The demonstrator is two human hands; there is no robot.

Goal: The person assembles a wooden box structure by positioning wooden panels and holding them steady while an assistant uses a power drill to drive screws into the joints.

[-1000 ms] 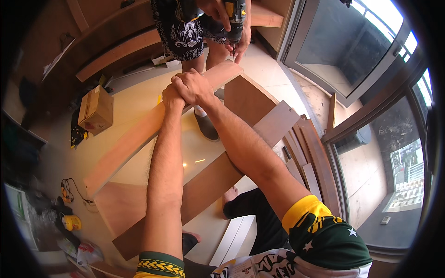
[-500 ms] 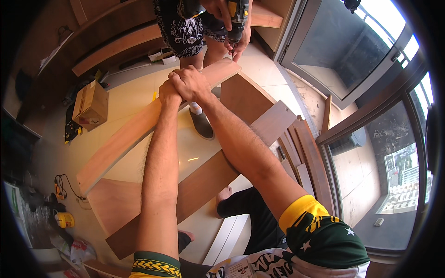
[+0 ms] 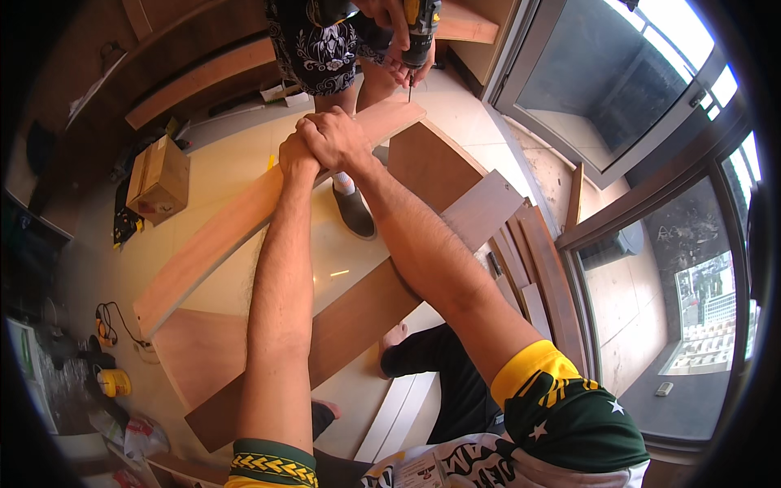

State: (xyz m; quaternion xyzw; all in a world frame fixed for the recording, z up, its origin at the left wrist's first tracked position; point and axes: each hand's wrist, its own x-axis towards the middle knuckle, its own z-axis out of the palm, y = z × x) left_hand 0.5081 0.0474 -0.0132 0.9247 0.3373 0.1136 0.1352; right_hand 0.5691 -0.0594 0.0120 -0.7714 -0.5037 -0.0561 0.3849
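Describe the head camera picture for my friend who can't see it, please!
The person's right hand lies over their left hand on a long wooden board, while a co-worker holds a power drill at its far end. A cardboard box sits at left.

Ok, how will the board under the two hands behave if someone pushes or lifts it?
The long board is probably stiff: no clear sag shows beneath the left hand and right hand. Its length may make it unwieldy, its ends swinging if lifted off-centre. The face looks smooth and flat, so a hand might slip along it.
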